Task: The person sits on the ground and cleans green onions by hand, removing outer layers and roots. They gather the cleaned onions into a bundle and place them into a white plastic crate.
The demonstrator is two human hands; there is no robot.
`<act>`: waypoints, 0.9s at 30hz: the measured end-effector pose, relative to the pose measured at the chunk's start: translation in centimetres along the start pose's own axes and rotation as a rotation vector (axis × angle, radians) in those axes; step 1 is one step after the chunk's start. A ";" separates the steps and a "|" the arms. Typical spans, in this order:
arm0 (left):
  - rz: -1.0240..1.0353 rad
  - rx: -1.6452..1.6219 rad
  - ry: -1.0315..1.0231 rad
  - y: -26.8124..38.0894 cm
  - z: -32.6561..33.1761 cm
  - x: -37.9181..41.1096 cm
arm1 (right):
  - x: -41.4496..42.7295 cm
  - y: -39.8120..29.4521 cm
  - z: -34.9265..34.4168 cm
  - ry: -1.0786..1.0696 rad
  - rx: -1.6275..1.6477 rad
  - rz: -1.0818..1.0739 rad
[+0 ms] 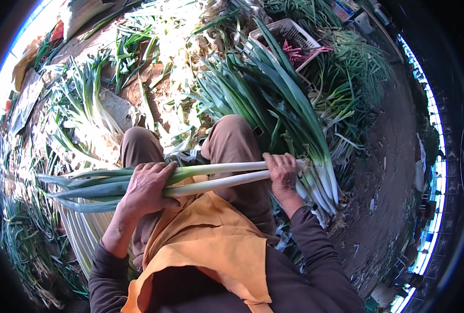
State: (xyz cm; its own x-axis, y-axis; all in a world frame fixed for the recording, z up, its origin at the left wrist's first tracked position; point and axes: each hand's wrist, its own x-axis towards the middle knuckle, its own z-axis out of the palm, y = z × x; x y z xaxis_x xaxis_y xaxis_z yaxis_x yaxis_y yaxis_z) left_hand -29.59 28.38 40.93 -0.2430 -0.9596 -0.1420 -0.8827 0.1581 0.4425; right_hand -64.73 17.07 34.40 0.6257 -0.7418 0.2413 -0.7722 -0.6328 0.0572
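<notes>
Two long green onions [220, 180] lie crosswise above my lap, white stems to the right and green leaves to the left. My left hand [147, 187] grips them where the stems turn green. Near the root end, my right hand [282, 172] is closed around both white stems. Right of my knees rests a large pile of green onions [251, 94], its white root ends close to my right wrist. Beside my left forearm is a row of pale stems [85, 231], partly hidden by my arm. An orange apron [212, 242] covers my lap.
A white plastic crate [310, 33] holding pink strips [294, 54] stands beyond the pile. More onions [95, 105] lie at the left among loose leaves and scraps. A leafy heap [28, 242] is at the lower left. Bare dirt floor [388, 176] runs along the right.
</notes>
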 end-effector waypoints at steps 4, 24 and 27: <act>-0.036 0.000 0.009 -0.9 0.0 -0.6 | -1.0 1.1 0.5 0.032 0.007 0.052; -0.118 -0.006 0.065 -2.1 1.2 -3.4 | 2.8 3.3 0.0 -0.479 0.424 -0.149; -0.142 -0.042 0.051 -2.3 1.5 -4.4 | 3.7 2.6 0.2 -0.466 0.377 -0.198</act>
State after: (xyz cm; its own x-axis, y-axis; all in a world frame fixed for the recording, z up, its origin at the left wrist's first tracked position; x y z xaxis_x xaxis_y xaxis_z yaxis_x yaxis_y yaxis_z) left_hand -27.08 32.63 39.19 -0.0950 -0.9823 -0.1615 -0.8889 0.0106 0.4580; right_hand -64.40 12.59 35.27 0.8005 -0.5681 -0.1909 -0.5983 -0.7396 -0.3083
